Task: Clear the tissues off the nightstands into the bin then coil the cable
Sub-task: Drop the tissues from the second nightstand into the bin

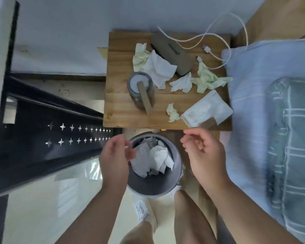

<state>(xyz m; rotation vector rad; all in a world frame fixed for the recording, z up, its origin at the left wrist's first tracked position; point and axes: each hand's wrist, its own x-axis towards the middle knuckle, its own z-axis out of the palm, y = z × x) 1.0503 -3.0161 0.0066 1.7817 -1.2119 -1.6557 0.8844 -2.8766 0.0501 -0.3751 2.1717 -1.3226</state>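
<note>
Several crumpled tissues lie on the wooden nightstand [116,113]: a large white tissue [158,67], a pale green tissue [139,55] behind it, a small white tissue [181,83], a green tissue [208,80] at the right and a small green tissue [173,112] near the front. A white cable [218,32] loops loosely over the back right corner. The grey bin [158,185] stands on the floor in front, holding white tissues. My left hand [115,155] hovers over the bin's left rim and my right hand [202,152] over its right side, both with loosely curled fingers holding nothing.
A grey tissue box [173,51], a grey cylindrical jar with a flat stick [141,90] and a white pouch [208,110] also sit on the nightstand. A bed with blue bedding [271,120] borders the right. A black metal frame [42,131] stands at the left.
</note>
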